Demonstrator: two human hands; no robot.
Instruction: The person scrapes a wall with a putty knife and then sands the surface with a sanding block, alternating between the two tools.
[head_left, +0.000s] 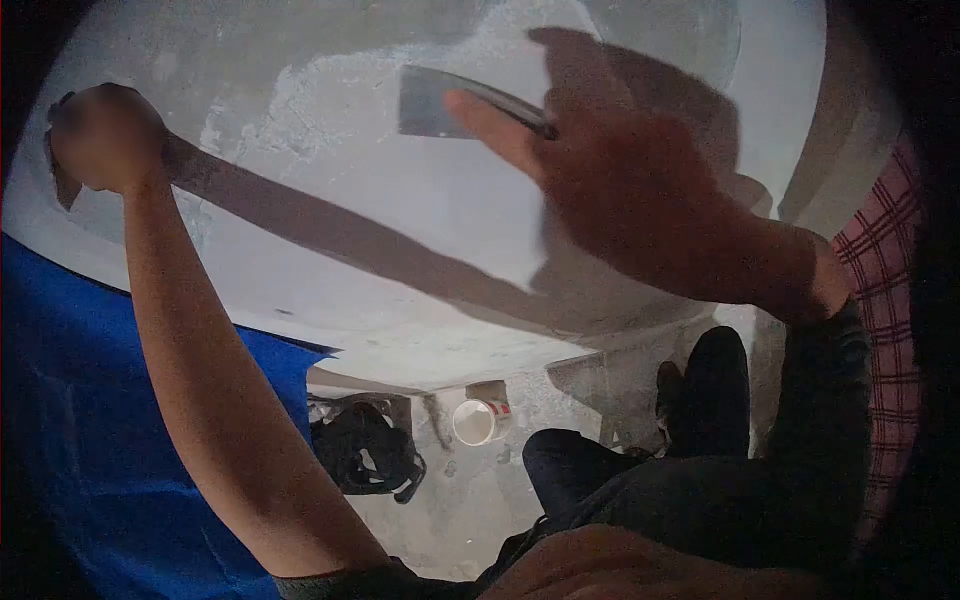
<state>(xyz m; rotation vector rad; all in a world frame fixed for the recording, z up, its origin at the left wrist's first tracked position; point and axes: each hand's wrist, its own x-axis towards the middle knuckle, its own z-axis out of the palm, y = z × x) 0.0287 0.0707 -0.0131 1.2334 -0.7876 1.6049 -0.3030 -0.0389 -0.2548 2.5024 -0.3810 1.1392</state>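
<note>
Facing a pale grey-and-white, patchily coated wall (pixel 400 190) in the head view, with a bright blue sheet (pixel 90 370) covering the lower left and a pinkish-red plaid cloth (pixel 895 300) hanging at the far right. Looking down past it to a grey floor (pixel 450 530), holding a black, crumpled bag-like bundle (pixel 352 450) near a small white bucket (pixel 473 423). Clamping a flat silver metal blade with a dark back edge (pixel 420 110) in the right hand (pixel 630 190), laying the index finger along its face and keeping the broad end turned away from the knuckles, toward the left hand (pixel 108 138). Running the blade's dark back edge down rightward into the grip, roughly in line with the right forearm slanting in from the right. Raising the left forearm steeply from the bottom, well apart from the blade, and bunching the blurred left hand beside a dark, pointed piece (pixel 67 188) at the wall; being unable to tell grip from mere contact there.
</note>
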